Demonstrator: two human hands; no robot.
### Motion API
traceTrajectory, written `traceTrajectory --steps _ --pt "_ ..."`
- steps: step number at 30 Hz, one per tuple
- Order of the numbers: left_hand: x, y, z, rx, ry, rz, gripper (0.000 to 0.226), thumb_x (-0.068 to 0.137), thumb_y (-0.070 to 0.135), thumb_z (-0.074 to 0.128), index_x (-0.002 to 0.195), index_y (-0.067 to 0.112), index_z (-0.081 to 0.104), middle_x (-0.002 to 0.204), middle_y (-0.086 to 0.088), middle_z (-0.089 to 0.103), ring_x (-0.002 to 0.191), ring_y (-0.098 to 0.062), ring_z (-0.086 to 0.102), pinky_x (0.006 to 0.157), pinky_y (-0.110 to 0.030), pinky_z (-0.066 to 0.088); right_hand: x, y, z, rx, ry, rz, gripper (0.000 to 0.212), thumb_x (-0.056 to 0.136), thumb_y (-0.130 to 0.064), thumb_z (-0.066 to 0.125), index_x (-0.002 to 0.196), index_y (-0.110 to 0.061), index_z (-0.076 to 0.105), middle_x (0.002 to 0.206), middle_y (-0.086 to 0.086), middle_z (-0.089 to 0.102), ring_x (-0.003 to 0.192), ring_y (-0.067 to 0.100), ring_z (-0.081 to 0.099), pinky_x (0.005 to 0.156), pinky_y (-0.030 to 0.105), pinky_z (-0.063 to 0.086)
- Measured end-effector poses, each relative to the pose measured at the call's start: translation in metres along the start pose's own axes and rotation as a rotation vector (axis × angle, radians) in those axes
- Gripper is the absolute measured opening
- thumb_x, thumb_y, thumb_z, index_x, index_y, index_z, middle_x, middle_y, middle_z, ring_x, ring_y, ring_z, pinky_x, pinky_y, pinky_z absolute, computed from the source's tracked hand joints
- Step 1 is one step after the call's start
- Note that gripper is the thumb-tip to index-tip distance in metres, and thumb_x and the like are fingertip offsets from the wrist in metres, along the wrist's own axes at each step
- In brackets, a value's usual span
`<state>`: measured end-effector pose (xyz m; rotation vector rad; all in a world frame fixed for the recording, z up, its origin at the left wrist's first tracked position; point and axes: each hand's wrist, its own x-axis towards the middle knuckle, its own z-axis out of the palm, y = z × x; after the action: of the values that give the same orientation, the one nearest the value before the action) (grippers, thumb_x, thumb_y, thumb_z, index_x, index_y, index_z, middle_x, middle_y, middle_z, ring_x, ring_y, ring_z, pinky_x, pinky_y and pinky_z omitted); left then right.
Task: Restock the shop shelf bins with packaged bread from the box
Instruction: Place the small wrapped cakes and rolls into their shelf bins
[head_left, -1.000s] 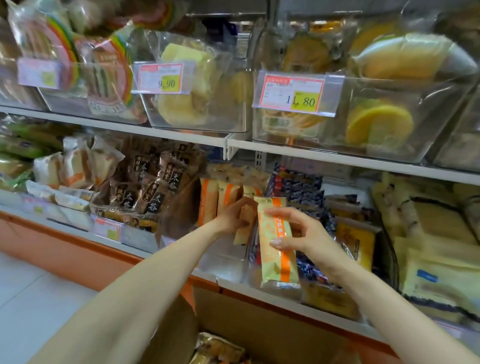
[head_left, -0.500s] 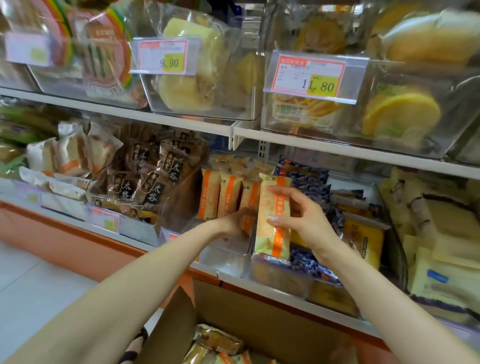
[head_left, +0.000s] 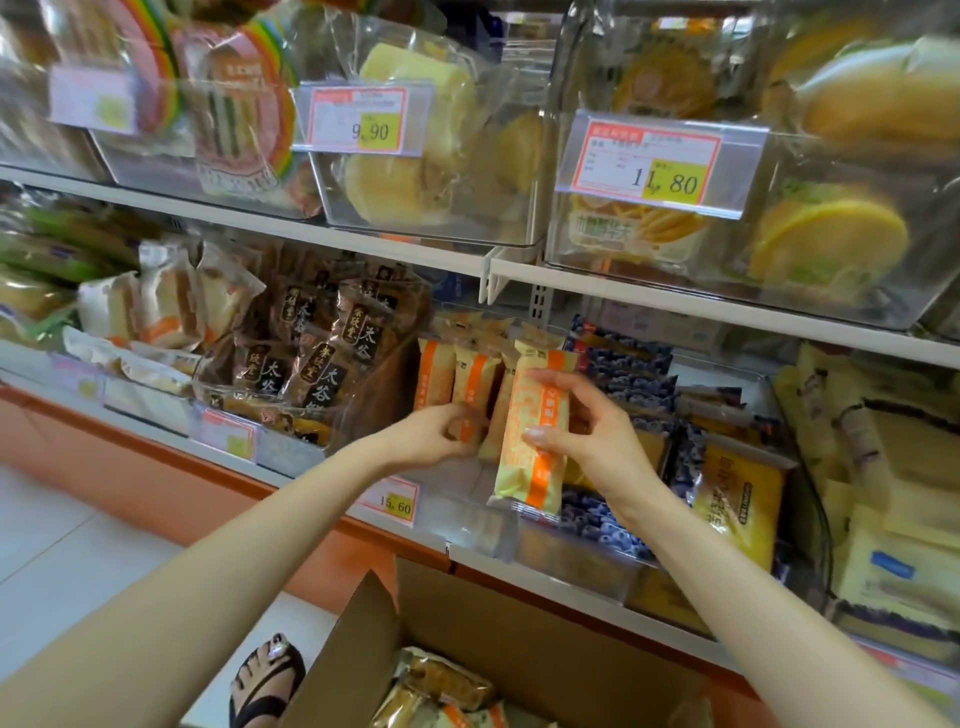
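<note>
right hand (head_left: 587, 436) pinches an orange-striped bread pack (head_left: 530, 462) upright over the clear bin (head_left: 467, 527), left hand (head_left: 431, 434) grips the row of packs (head_left: 436, 379) inside.

I see pale tiled floor (head_left: 62, 545) down-left of the fingers (head_left: 545, 439), lit bright & even. Orange base panel (head_left: 104, 457) runs along it, lower-left of the fingers. Above the fingers: white upper shelf board (head_left: 260, 223), w/ slotted metal upright (head_left: 540, 309) just under it.
</note>
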<state>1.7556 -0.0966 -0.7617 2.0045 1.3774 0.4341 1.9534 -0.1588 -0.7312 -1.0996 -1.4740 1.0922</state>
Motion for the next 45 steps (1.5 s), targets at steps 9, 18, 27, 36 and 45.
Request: traceTrajectory --steps 9,18,27,36,45 --pt "-0.062 -0.008 -0.038 -0.128 0.358 0.025 0.03 0.09 0.013 0.059 0.119 0.017 0.056 0.116 0.004 0.059 0.108 -0.008 0.054 0.092 -0.022 0.041 0.032 0.009 0.052 -0.278 0.01 -0.126 0.051 0.083 -0.008 0.068 0.121 -0.039 0.053 0.132 -0.01 0.05 0.121 0.007 0.049 0.097 0.023 0.045" --pt "-0.071 -0.03 -0.055 -0.152 0.456 -0.065 0.023 0.091 0.015 0.057 0.114 0.015 0.06 0.111 -0.001 0.06 0.1 -0.013 0.054 0.09 -0.029 0.045 0.108 0.056 0.116 -0.418 -0.01 -0.004 0.051 0.084 -0.005 0.066 0.122 -0.037 0.054 0.14 -0.001 0.045 0.126 0.019 0.043 0.101 0.032 0.039" --pt "-0.061 -0.023 -0.053 -0.15 0.44 -0.044 0.023 0.092 0.014 0.056 0.114 0.013 0.059 0.116 -0.003 0.06 0.101 -0.009 0.052 0.088 -0.024 0.042 0.103 0.068 0.125 -0.586 -0.043 0.034 0.048 0.089 0.001 0.052 0.125 -0.031 0.057 0.144 0.001 0.031 0.134 0.022 0.032 0.11 0.033 0.033" --pt "-0.053 -0.024 -0.047 -0.14 0.413 -0.069 0.025 0.091 0.019 0.057 0.116 0.015 0.059 0.117 0.0 0.059 0.11 -0.015 0.053 0.09 -0.028 0.043 0.09 0.06 0.116 -0.383 -0.135 0.267 0.034 0.091 0.003 0.05 0.11 -0.022 0.062 0.122 0.011 0.059 0.095 0.024 0.064 0.077 0.031 0.057" --pt "-0.049 -0.025 -0.045 -0.105 0.402 -0.063 0.023 0.091 0.019 0.058 0.114 0.016 0.06 0.12 -0.006 0.059 0.11 -0.021 0.056 0.092 -0.033 0.046 0.108 0.049 0.118 -0.252 -0.235 0.458 0.048 0.088 0.003 0.056 0.12 -0.031 0.048 0.124 0.012 0.059 0.112 0.027 0.058 0.096 0.039 0.05"
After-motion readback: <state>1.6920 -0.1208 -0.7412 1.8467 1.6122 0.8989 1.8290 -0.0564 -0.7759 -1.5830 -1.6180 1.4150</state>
